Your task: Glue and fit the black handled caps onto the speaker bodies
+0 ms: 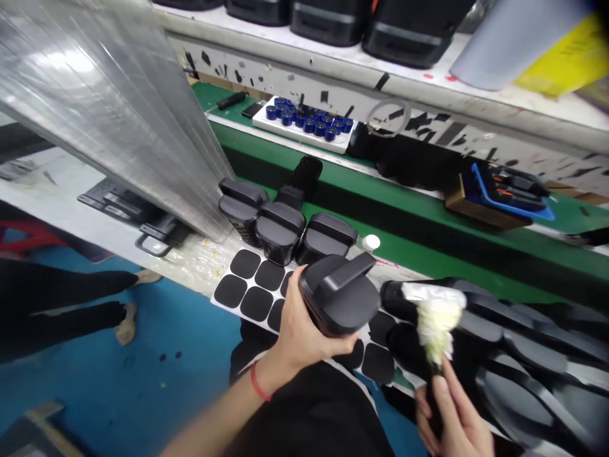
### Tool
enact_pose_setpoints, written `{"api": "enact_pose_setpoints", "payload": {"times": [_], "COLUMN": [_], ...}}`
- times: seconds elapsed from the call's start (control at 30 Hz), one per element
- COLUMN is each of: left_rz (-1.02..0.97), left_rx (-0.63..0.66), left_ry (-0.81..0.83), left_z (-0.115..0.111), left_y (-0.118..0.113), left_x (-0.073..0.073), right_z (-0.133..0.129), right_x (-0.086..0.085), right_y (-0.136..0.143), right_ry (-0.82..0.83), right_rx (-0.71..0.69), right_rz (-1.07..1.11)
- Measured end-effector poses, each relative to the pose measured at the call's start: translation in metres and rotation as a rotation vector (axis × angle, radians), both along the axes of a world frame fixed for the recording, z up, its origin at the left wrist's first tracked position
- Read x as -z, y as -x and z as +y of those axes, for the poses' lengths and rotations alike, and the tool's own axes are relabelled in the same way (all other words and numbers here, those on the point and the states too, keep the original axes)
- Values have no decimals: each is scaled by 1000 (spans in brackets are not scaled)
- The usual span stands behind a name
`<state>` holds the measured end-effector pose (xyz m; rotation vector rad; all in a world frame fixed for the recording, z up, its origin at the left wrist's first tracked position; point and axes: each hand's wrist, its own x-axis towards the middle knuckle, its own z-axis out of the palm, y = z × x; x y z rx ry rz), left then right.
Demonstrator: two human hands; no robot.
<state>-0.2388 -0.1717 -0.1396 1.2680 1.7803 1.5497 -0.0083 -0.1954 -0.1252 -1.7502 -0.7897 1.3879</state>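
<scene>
My left hand (304,330) grips a black plastic housing (340,298) with a raised bar across its top, tilted over the bench edge. In my right hand (451,412) is a hammer-shaped tool (438,324) with a dark handle. White and yellowish wrapping covers its head, which is blurred and apart from the held housing. Beneath the housing, a white sheet of black rounded-square pads (257,303) lies partly hidden by my left hand. Behind it stand several similar housings (280,225), two of them beside a small white cap (371,242).
More black parts (514,336) crowd the right side. Across the green conveyor (404,222) are a white tray of blue round parts (309,120) and a blue tray (514,190). A shelf (295,38) overhangs the bench. Clear plastic sheeting (118,95) rises at left; another person's legs (71,298) stand beyond.
</scene>
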Motion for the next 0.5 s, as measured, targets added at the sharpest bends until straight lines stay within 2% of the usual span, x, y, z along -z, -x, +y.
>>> {"api": "enact_pose_setpoints", "payload": {"times": [0.1, 0.2, 0.37, 0.43, 0.5], "left_rz": [-21, -65, -55, -66, -96], "left_rx": [22, 31, -10, -3, 12], "left_ry": [6, 28, 59, 48, 31], "left_z": [2, 5, 8, 10, 12], "left_y": [1, 2, 0, 0, 0], "left_x": [-31, -49, -59, -63, -67], "right_z": [11, 17, 28, 35, 44], "right_x": [20, 28, 33, 48, 70], "right_y": [6, 5, 1, 4, 11], "right_ry": [68, 74, 16, -3, -24], "right_rx": [23, 16, -70, -145, -208], "right_rz": [107, 122, 41, 13, -20]}}
